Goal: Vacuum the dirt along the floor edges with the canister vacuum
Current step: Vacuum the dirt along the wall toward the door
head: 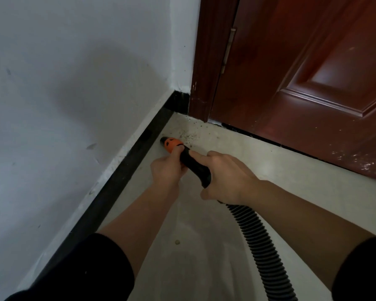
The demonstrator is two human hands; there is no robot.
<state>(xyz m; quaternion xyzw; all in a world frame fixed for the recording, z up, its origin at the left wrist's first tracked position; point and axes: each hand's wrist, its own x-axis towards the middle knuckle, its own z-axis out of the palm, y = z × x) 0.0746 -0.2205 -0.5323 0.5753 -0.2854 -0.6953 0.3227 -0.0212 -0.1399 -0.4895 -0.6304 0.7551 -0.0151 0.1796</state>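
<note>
Right hand [224, 174] is curled round the black handle [195, 166], with one finger lying along the top. Just ahead of it, my left hand [166, 170] grips the same tube, its thumb up by the orange nozzle [170, 144]. The ribbed hose [258, 246] runs back from the handle and off the near edge of the view. I cannot see the canister itself.

The nozzle points down at the floor [248, 161], close beside the black skirting board [117, 179] along the left edge. I cannot tell if its tip touches the floor. Just past the tip, in the far corner, lies a patch of dark crumbs, the dirt [189, 135]. More bits sit along the far edge, under the brown door [313, 72] and its frame [202, 61]. A small pale spot [177, 242] sits on the floor nearer to me.

I think I am working along the left edge and have nearly reached the corner. Next I should push the nozzle a little forward onto the crumbs. Then I should turn it right and follow the edge under the door, keeping the tip low.
</note>
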